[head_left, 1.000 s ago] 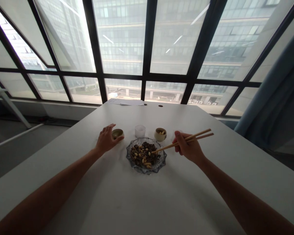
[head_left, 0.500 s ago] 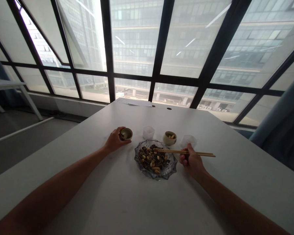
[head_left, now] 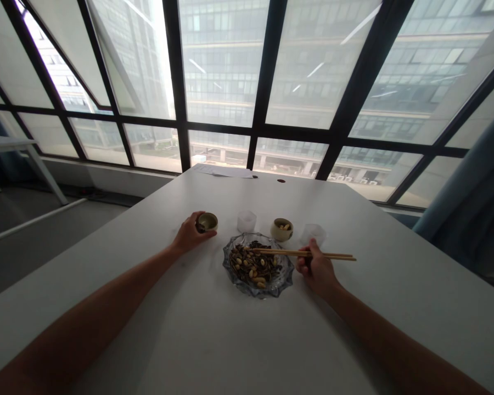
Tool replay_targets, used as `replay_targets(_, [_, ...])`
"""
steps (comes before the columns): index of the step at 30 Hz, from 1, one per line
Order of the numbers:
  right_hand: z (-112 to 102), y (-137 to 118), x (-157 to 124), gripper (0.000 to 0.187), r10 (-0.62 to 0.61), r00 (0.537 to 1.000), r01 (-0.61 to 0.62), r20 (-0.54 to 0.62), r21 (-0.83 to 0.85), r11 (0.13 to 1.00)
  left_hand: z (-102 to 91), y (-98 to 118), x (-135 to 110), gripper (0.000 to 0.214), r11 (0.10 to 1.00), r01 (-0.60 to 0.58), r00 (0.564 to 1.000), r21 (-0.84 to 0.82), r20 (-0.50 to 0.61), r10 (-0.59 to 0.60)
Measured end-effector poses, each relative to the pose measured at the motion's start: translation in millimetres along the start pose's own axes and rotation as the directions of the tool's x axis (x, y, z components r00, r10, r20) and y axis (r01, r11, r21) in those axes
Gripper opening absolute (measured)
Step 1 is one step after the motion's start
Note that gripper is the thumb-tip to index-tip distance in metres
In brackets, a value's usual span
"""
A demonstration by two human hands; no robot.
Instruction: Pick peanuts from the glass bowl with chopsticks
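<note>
My left hand (head_left: 190,232) is closed around a small ceramic cup (head_left: 208,223), tilted a little toward me. Between the fingers of my right hand (head_left: 319,269) lies a pair of wooden chopsticks (head_left: 290,253), held nearly level. Their tips reach over a glass dish (head_left: 278,288) with a jagged rim. Dark sunflower seeds (head_left: 267,270) and several pale peanuts (head_left: 260,281) fill its middle. I cannot tell whether the tips grip anything. Behind the dish stands a second ceramic cup (head_left: 280,232) with peanuts inside.
A translucent white cup (head_left: 246,221) stands behind the dish. Another translucent container (head_left: 314,234) sits just beyond my right hand. Papers (head_left: 230,171) lie at the far end of the white table (head_left: 214,340), near the windows. A blue curtain (head_left: 465,219) hangs at the right.
The whole view has shifted slightly, moving everything a little left and up. The chopstick tips stay over the dish, and my left hand still holds its cup.
</note>
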State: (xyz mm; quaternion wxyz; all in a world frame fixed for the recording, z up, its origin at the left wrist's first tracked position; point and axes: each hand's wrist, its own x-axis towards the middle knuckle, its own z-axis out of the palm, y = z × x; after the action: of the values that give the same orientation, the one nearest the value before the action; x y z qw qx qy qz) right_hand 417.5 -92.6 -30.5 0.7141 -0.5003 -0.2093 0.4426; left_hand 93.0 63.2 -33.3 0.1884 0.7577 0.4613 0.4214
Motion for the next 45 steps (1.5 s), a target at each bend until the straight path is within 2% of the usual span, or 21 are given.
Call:
replay_targets(4, [2, -1, -3, 0.053, 0.006, 1.000, -0.006, -0.003, 0.000, 1.000, -0.6, -3, 2, 0.078, 0.993, 0.102, 0.995, -0.050, 0.013, -0.102])
replay_targets(8, [2, -2, -2, 0.054, -0.008, 1.000, 0.008, -0.003, 0.022, 1.000, -0.6, -6, 3, 0.077, 0.990, 0.131, 0.991, -0.046, 0.021, -0.130])
replay_targets(12, [-1, -13, 7, 0.055, -0.124, 0.992, 0.126, -0.036, 0.062, 0.990, -0.6, -6, 4, 0.076, 0.991, 0.132, 0.991, -0.021, 0.028, -0.132])
replay_targets(14, [-5, -21, 14, 0.056, -0.263, 0.960, 0.268, -0.095, 0.049, 0.962, -0.4, -6, 4, 0.076, 0.991, 0.130, 0.991, -0.016, 0.028, -0.129])
replay_targets(16, [-11, -30, 20, 0.059, -0.425, 0.893, 0.426, -0.150, -0.024, 0.904, 0.1, -7, 4, 0.077, 0.991, 0.135, 0.991, -0.018, 0.028, -0.135])
replay_targets(18, [-16, -36, 24, 0.060, -0.541, 0.821, 0.528, -0.181, -0.118, 0.841, 0.5, -9, 5, 0.078, 0.989, 0.144, 0.989, -0.018, 0.031, -0.143])
replay_targets(20, [-20, -40, 25, 0.061, -0.585, 0.788, 0.558, -0.194, -0.179, 0.811, 0.5, -10, 5, 0.079, 0.989, 0.149, 0.988, -0.019, 0.042, -0.148])
replay_targets(24, [-22, -39, 25, 0.063, -0.593, 0.779, 0.555, -0.202, -0.217, 0.803, -0.1, -10, 5, 0.079, 0.988, 0.151, 0.987, -0.023, 0.052, -0.149])
replay_targets(30, [-22, -37, 27, 0.058, -0.613, 0.789, 0.597, 0.040, -0.282, 0.751, -0.6, -8, 5, 0.081, 0.989, 0.148, 0.988, -0.011, 0.056, -0.147])
replay_targets(34, [-15, -51, 16, 0.061, -0.675, 0.737, 0.653, 0.038, -0.301, 0.695, -0.3, -7, 5, 0.080, 0.990, 0.143, 0.989, -0.008, 0.050, -0.142])
replay_targets(36, [-9, -61, 5, 0.064, -0.669, 0.739, 0.653, 0.078, -0.325, 0.684, -0.3, -7, 5, 0.080, 0.990, 0.142, 0.989, -0.007, 0.047, -0.141])
replay_targets(39, [0, -74, -17, 0.062, -0.567, 0.776, 0.627, 0.277, -0.441, 0.643, -0.9, -6, 5, 0.080, 0.989, 0.147, 0.988, -0.003, 0.052, -0.147])
replay_targets(42, [8, -82, -38, 0.061, -0.482, 0.731, 0.682, 0.483, -0.525, 0.509, -1.2, -3, 4, 0.080, 0.991, 0.132, 0.989, 0.014, 0.058, -0.133])
replay_targets(45, [14, -81, -52, 0.062, -0.403, 0.686, 0.727, 0.606, -0.558, 0.399, -0.3, -1, 4, 0.079, 0.996, 0.084, 0.993, 0.030, 0.075, -0.086])
